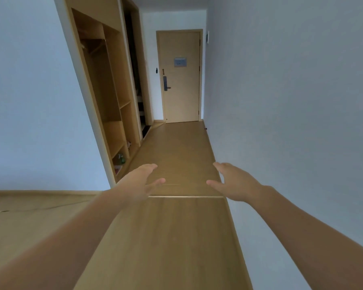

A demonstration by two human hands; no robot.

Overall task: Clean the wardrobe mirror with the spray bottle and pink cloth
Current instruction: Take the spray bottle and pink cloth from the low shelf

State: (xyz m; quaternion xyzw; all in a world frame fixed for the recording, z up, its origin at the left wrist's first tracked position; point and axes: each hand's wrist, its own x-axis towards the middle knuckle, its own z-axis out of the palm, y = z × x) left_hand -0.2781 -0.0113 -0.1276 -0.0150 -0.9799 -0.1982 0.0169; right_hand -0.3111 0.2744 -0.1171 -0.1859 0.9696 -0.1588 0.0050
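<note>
Low on the left-side shelves: a small green spray bottle (121,158) stands upright in a bottom compartment of the tall light-wood open wardrobe (113,84), so its long axis is vertical. It is too small in the frame to show which way the nozzle faces.
Pink cloth: a small pink patch (118,169) lies just below the bottle in the frame, on the lowest shelf. I take it for the cloth, though its shape is unclear.
Left hand: the bare left hand (140,181) is stretched forward at frame centre, with the fingers straight and slightly spread, holding nothing.
Right hand: the bare right hand (235,183) mirrors it right of centre, with loose, empty fingers.
Key relation: bottle and cloth sit up and to the left of the left fingertips and well apart from them. The left hand is clearly the nearer, since the right hand lies on the far side of the wooden floor (176,237).
Mirror: no mirror can be made out; the dark panel (134,59) beyond the shelves may hide it.
Judged step: fetching has not yet begun, and the reach probably calls for stepping closer and bending down to the left.
</note>
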